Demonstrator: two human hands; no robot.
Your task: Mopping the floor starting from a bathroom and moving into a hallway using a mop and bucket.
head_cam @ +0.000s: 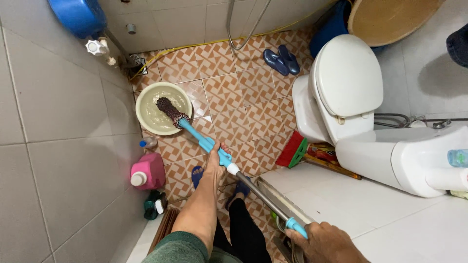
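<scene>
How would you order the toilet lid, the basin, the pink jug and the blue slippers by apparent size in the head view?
1. Toilet lid
2. Basin
3. Pink jug and blue slippers: look alike, and the slippers lie farther off, so unranked.

One mop (214, 148), one basin (146, 119), two blue slippers (282, 61), one toilet (346, 83), one pink jug (147, 171), two hands (214, 163).

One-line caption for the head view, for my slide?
Left hand and right hand hold a mop dipped in a basin beside the toilet.
</scene>
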